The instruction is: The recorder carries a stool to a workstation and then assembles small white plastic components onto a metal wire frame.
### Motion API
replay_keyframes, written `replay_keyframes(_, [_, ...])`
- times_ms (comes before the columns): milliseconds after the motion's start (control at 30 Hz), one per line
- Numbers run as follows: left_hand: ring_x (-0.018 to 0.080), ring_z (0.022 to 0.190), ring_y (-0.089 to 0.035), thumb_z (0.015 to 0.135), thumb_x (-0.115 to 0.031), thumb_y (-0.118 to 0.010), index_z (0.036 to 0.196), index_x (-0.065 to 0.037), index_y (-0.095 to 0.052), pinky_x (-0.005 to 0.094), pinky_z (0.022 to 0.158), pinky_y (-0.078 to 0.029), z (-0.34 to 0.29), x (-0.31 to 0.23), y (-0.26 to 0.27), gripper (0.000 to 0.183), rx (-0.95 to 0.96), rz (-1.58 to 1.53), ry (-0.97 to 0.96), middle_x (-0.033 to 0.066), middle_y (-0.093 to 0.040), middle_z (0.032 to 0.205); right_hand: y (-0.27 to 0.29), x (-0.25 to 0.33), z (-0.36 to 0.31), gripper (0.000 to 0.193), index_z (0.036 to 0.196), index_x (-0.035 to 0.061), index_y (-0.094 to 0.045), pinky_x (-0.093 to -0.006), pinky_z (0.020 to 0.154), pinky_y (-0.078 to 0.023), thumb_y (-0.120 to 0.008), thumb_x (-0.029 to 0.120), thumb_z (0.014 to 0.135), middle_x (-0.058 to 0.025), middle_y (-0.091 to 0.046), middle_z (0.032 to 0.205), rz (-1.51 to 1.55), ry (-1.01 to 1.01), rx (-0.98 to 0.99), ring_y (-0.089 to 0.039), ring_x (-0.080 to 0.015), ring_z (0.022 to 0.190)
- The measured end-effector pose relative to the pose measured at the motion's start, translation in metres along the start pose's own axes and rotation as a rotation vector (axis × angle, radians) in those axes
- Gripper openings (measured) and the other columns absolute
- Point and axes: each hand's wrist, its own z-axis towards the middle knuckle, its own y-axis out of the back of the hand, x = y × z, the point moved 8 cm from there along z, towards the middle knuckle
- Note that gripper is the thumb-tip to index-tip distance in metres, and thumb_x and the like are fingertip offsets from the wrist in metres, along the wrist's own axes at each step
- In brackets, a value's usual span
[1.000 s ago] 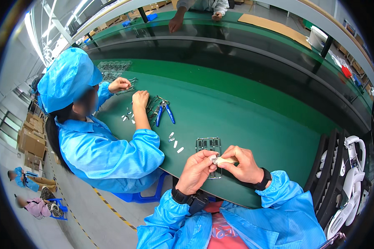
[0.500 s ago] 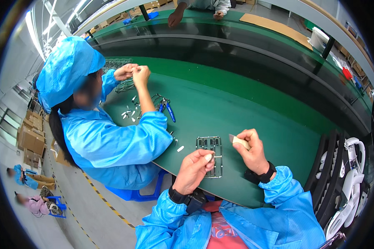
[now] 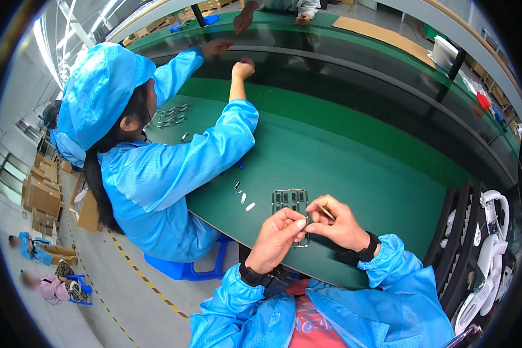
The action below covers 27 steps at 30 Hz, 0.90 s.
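Note:
My left hand [image 3: 277, 242] is closed, thumb and fingers pinching a small part too hidden to name. My right hand [image 3: 343, 226] meets it at the fingertips and grips a short knife [image 3: 326, 213], of which only the pale handle shows; the blade is hidden. Beneath and just beyond the hands, a dark rectangular plastic sprue frame [image 3: 289, 191] with several small black parts lies flat on the green tabletop [image 3: 342, 168]. Small white pieces [image 3: 250, 206] lie to the left of the frame.
At my left, a co-worker in blue [image 3: 174, 156] reaches over the black conveyor belt [image 3: 330, 69]. More frames [image 3: 173, 116] lie beyond that co-worker's arm. Black racks with white curved parts [image 3: 490, 261] stand at my right. Across the belt, another person's hand [image 3: 243, 22] shows.
My right hand has moved left with the knife, bringing it against my left fingertips. The co-worker's hands have moved away from the table and out over the conveyor.

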Motion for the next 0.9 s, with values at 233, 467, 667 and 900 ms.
replay_keyframes(233, [0.0101, 0.071, -0.048, 0.093, -0.009, -0.056, 0.096, -0.003, -0.055, 0.0242, 0.065, -0.04, -0.005, 0.005, 0.004, 0.006, 0.098, -0.014, 0.054, 0.0038, -0.055, 0.081, 0.002, 0.001, 0.005, 0.01, 0.085, 0.0002, -0.061, -0.0243, 0.065, -0.045, -0.068, 0.007, 0.084, -0.0016, -0.059, 0.075, -0.131, 0.037, 0.002, -0.053, -0.0077, 0.07])
replay_keyframes(467, [0.0076, 0.07, -0.056, 0.088, -0.006, -0.059, 0.097, 0.001, -0.065, 0.0222, 0.064, -0.045, -0.021, -0.045, 0.075, 0.012, -0.398, 0.719, -0.289, 0.0033, -0.066, 0.082, 0.044, -0.032, 0.014, 0.01, 0.085, 0.0002, -0.061, -0.0239, 0.064, -0.045, -0.067, 0.009, 0.084, -0.0031, -0.062, 0.075, -0.304, 0.008, -0.26, -0.053, -0.007, 0.07])
replay_keyframes(667, [0.0192, 0.066, -0.064, 0.083, -0.002, -0.059, 0.089, 0.005, -0.065, 0.0295, 0.06, -0.049, -0.003, -0.082, 0.116, 0.011, -0.561, 1.308, -0.519, 0.0146, -0.067, 0.078, 0.055, -0.033, 0.022, 0.015, 0.094, 0.0014, -0.062, -0.0305, 0.066, -0.047, -0.065, 0.012, 0.085, -0.0089, -0.064, 0.081, -0.528, 0.022, -0.253, -0.06, -0.0181, 0.073])
replay_keyframes(900, [0.0271, 0.071, -0.06, 0.079, -0.005, -0.064, 0.087, 0.003, -0.067, 0.0355, 0.067, -0.048, 0.004, -0.081, 0.114, 0.011, -0.528, 1.57, -0.535, 0.0142, -0.06, 0.085, 0.06, -0.032, 0.023, 0.024, 0.106, 0.0038, -0.061, -0.0396, 0.076, -0.047, -0.062, 0.009, 0.083, -0.0121, -0.057, 0.097, -0.881, -0.023, -0.17, -0.058, -0.032, 0.087])
